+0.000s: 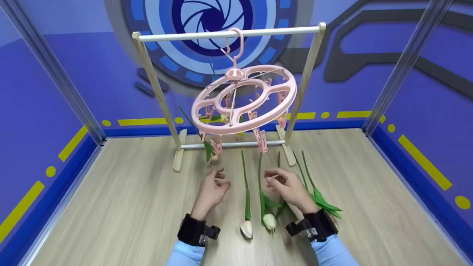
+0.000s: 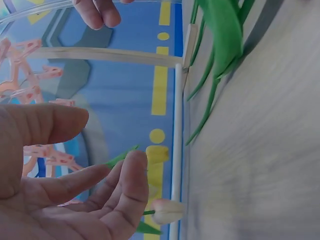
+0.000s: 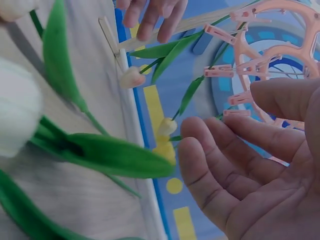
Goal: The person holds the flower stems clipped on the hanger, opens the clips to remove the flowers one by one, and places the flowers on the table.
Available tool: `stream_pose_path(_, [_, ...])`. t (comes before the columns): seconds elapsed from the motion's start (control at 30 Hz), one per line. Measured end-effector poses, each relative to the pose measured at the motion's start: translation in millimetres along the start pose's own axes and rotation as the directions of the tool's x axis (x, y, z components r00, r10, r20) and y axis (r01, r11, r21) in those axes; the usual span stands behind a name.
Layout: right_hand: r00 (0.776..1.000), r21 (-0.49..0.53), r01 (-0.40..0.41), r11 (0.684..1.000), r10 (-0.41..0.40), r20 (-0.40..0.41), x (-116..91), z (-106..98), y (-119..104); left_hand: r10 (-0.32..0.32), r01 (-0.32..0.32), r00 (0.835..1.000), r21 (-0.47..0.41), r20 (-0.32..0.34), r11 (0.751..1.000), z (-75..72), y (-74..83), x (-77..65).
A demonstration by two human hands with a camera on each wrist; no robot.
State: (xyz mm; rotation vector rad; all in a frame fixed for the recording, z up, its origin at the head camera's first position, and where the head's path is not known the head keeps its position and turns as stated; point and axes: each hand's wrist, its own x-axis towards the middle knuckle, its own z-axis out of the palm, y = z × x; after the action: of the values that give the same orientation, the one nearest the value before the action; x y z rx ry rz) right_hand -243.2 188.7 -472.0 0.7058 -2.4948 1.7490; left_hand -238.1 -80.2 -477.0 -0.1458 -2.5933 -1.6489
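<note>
Blue sleeves [image 1: 186, 253] lead to the left hand [image 1: 212, 190] and right hand [image 1: 290, 186], both relaxed, empty. Loose tulips [image 1: 247, 229] lie between them, seemingly for easy reach; beyond, a rod [image 1: 277, 32] supports the hanger [image 1: 242, 110].

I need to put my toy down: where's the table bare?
Bare patches: between the left wall and left hand, and between the green leaves and right wall. It's crowded by the right hand, where tulips lie.
</note>
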Motion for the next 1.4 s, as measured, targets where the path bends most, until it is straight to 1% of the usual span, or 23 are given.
stream_pose_path(0.13, [0.998,-0.004,0.062,0.998,-0.062,-0.001,7,-4,-9,-0.009,0.008,0.997,-0.008,-0.076,1.0,-11.6,4.1,1.7])
stream_pose_path(0.23, [0.995,-0.008,0.102,0.995,-0.102,0.004,12,-6,-16,-0.02,0.02,0.991,0.002,-0.129,1.0,-20.9,8.4,4.0])
stream_pose_path(0.27, [0.994,-0.011,0.113,0.994,-0.113,0.008,13,-7,-18,-0.012,0.013,0.989,0.008,-0.149,1.0,-24.0,9.6,4.9])
stream_pose_path(0.33, [0.991,-0.022,0.13,0.991,-0.13,0.019,15,-7,-23,-0.004,0.008,0.983,0.017,-0.185,1.0,-29.9,13.1,6.8])
stream_pose_path(0.43, [0.988,-0.048,0.151,0.987,-0.149,0.035,18,-8,-30,0.022,-0.019,0.973,0.016,-0.232,1.0,-37.6,18.0,10.8])
stream_pose_path(0.6, [0.979,-0.074,0.201,0.977,-0.198,0.049,22,-9,-43,0.04,-0.049,0.953,-0.025,-0.301,0.998,-46.8,25.9,20.7])
stream_pose_path(0.73, [0.972,-0.077,0.234,0.969,-0.23,0.055,24,-10,-50,0.037,-0.06,0.936,-0.056,-0.35,0.997,-52.1,29.3,30.0])
stream_pose_path(0.8, [0.97,-0.078,0.242,0.967,-0.238,0.058,23,-10,-54,0.041,-0.069,0.93,-0.065,-0.365,0.996,-54.0,29.8,34.1])
stream_pose_path(0.9, [0.966,-0.081,0.257,0.963,-0.253,0.061,22,-8,-60,0.042,-0.072,0.926,-0.068,-0.375,0.995,-55.7,28.3,40.4])
stream_pose_path(1.03, [0.959,-0.08,0.279,0.957,-0.275,0.063,22,-5,-68,0.044,-0.072,0.929,-0.063,-0.368,0.995,-54.6,26.7,47.7])
stream_pose_path(1.17, [0.955,-0.078,0.293,0.953,-0.289,0.059,23,-1,-74,0.058,-0.086,0.929,-0.062,-0.365,0.994,-51.7,26.6,55.3])
stream_pose_path(1.27, [0.95,-0.079,0.311,0.947,-0.308,0.045,24,3,-76,0.07,-0.106,0.927,-0.076,-0.369,0.991,-49.2,26.3,61.4])
stream_pose_path(1.4, [0.943,-0.071,0.333,0.94,-0.332,0.023,25,9,-77,0.078,-0.121,0.921,-0.091,-0.383,0.988,-46.3,27.1,65.2])
